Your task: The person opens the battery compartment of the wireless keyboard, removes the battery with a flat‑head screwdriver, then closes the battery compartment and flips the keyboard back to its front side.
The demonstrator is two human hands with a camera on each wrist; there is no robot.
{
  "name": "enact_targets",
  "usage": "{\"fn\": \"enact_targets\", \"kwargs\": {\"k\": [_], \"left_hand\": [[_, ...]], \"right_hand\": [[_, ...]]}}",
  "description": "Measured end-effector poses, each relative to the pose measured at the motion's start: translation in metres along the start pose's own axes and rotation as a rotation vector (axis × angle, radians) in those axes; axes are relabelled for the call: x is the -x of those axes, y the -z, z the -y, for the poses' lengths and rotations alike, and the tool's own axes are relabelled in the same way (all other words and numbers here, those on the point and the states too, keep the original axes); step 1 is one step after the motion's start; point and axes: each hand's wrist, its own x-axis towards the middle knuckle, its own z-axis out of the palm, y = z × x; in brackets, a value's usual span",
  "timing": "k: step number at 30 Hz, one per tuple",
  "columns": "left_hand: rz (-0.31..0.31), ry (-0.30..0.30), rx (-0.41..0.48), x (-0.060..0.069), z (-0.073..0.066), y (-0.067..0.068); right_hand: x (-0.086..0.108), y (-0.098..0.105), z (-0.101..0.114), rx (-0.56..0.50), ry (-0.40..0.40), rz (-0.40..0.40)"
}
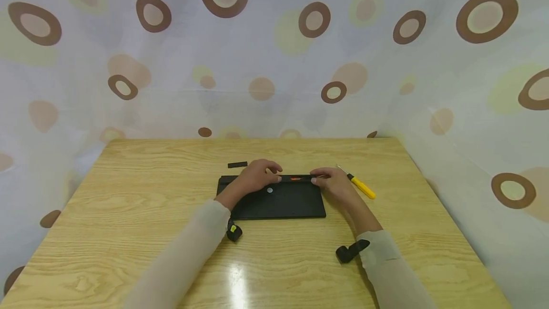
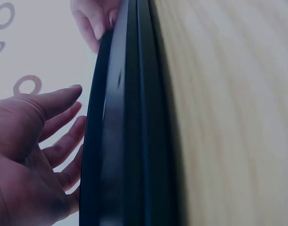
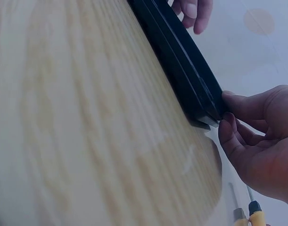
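A flat black keyboard (image 1: 279, 204) lies on the wooden table, apparently face down, its raised ridge along the far side. A small orange-and-dark item, perhaps a battery (image 1: 296, 179), shows in a slot in that ridge. My left hand (image 1: 256, 176) is over the ridge left of the slot, thumb and fingers loosely spread; in the left wrist view nothing is between them. At the far right corner, my right hand (image 1: 336, 185) pinches the keyboard's edge between thumb and fingers, seen also in the right wrist view. A round silver spot (image 1: 269, 190) marks the keyboard's surface.
Right of the keyboard lies a screwdriver (image 1: 362, 187) with a yellow handle, its shaft pointing away. A small black strip, perhaps a cover (image 1: 238, 164), lies beyond the keyboard's far left side. A patterned curtain (image 1: 261, 108) hangs behind the wooden table (image 1: 150, 194).
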Motion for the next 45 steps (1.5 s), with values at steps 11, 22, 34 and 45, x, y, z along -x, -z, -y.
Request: {"fn": "enact_targets", "kwargs": {"k": [11, 22, 34, 45], "left_hand": [[-0.096, 0.036, -0.098, -0.008, -0.007, -0.025], [-0.141, 0.041, -0.131, -0.010, -0.007, -0.028], [-0.140, 0.068, -0.094, -0.004, -0.013, -0.028], [-0.137, 0.069, -0.086, -0.006, -0.011, -0.028]], "right_hand": [[0.000, -0.002, -0.001, 0.012, -0.007, -0.009], [0.010, 0.018, 0.007, -0.015, 0.062, -0.030], [0.045, 0.085, -0.015, 0.245, 0.109, -0.180], [0.051, 0.106, -0.045, 0.377, 0.030, -0.124]]}}
